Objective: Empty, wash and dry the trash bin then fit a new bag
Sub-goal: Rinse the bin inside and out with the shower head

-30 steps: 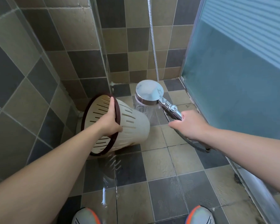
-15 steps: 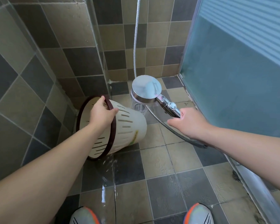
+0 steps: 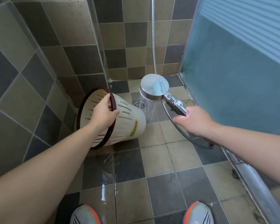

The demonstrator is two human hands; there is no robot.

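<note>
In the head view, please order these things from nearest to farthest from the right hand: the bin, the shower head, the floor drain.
From the right hand:
1. Shower head: the hand grips its handle, with the head up and to the left.
2. Floor drain: on the floor under the spray, further left.
3. Bin: tilted on its side at the left, held by the left hand.

Counts from the head view:
- 1 trash bin (image 3: pixel 129 125), cream with a brown rim, on the left
- 1 yellow-green sticker (image 3: pixel 134 128) on the bin wall
- 1 shower head (image 3: pixel 154 87), chrome, far centre
- 1 shower hose (image 3: pixel 154 46), metal
- 1 floor drain (image 3: pixel 140 105), far, between bin and shower head
- 2 hands: left hand (image 3: pixel 102 113), right hand (image 3: pixel 194 122)
- 2 shoes, near edge: left shoe (image 3: pixel 84 215), right shoe (image 3: pixel 199 213)
- 1 frosted glass door (image 3: pixel 241 62), on the right
</note>
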